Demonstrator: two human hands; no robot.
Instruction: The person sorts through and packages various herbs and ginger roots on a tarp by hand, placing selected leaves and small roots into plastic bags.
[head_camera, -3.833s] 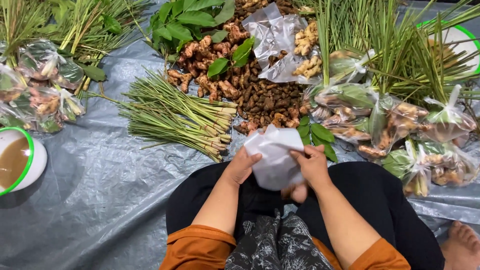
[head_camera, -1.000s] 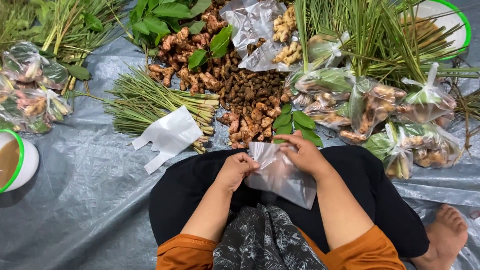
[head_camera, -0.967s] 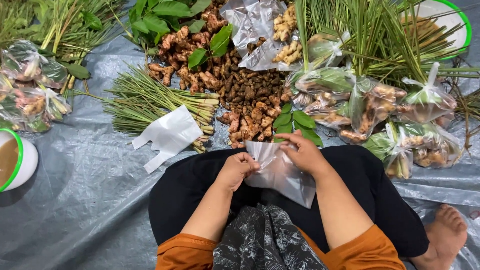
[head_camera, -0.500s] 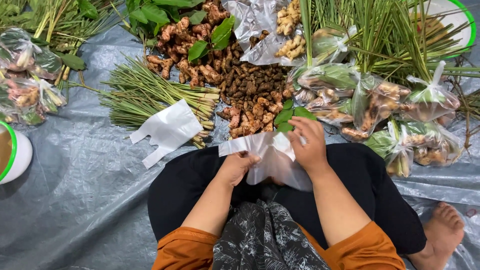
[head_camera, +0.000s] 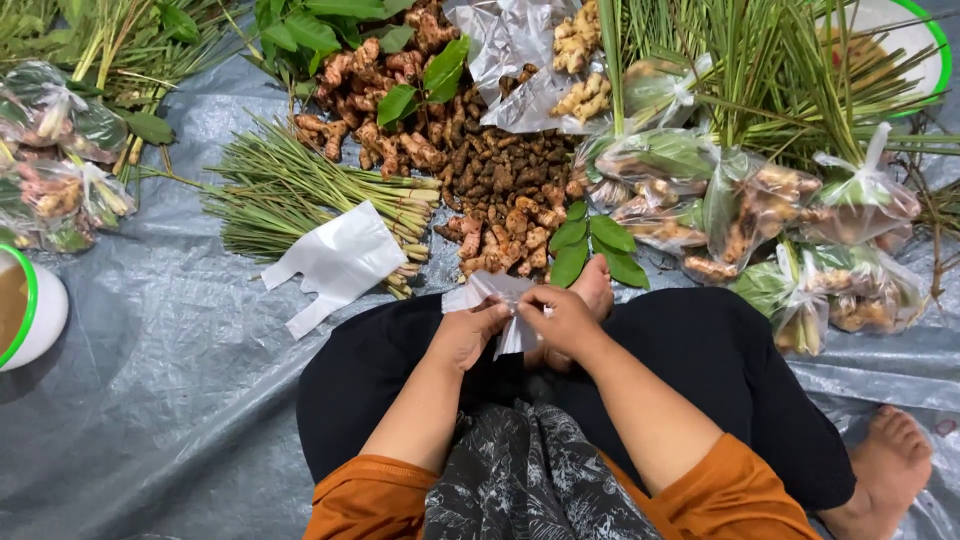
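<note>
Grey tarp (head_camera: 150, 400) carries lemongrass (head_camera: 300, 190), what look like ginger roots (head_camera: 500, 190), filled bags (head_camera: 800, 220), white bag (head_camera: 335, 262).

Soft, even daylight, fairly bright, no hard sun. Shadows weak: a faint one under the white bag stack (head_camera: 335, 262) on the grey tarp (head_camera: 150, 400), darker patch just left of the person's black-clad knee. Mild glare on the clear packed bags (head_camera: 760, 215) right of the bag stack, plus sheen on tarp wrinkles. Centre sharp; slight softness and wide-angle stretch toward the corners. Colours saturated, greens esp.
</note>
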